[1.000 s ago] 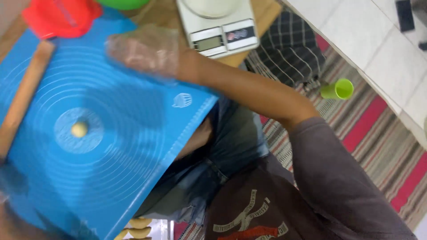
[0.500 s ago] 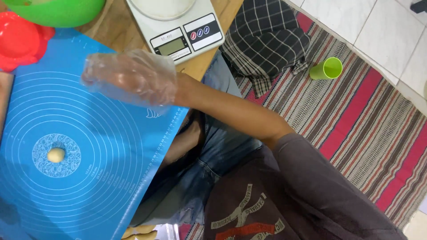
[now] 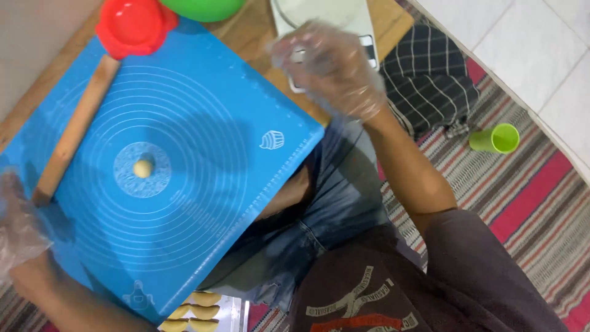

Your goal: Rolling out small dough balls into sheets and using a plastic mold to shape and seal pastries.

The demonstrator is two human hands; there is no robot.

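— At mat centre, our dough ball (image 3: 142, 168) sits alone in the innermost printed ring, small, pale, smooth, nothing touching it.

— What's changed since half a sec back?

— Our right hand (image 3: 332, 71) has swung off the blue silicone mat (image 3: 203, 184) and now hovers over the kitchen scale (image 3: 369, 46) at the table's far edge. Fingers spread, loosely curled, gripping nothing. We'd judge the reach is for sth. by the scale, not the dough.

— And the left?

— Our left hand (image 3: 19, 230) shows at the mat's near-left edge, just beside the end of the wooden rolling pin (image 3: 74, 132). Whether it's touching, can't tell; fingers look loosely open and hold nothing we can see. Both hands wear thin, crinkly clear plastic gloves.

— Textures round about?

— Mat's matte w/ white concentric circles. Glossy red scalloped dumpling mould (image 3: 134, 26) at its far corner, green bowl (image 3: 203, 8) next to that. Folded pale dumplings (image 3: 200, 305) wait on a tray below the mat; small green cup (image 3: 496, 138) lies on the striped rug (image 3: 528, 203), well apart.
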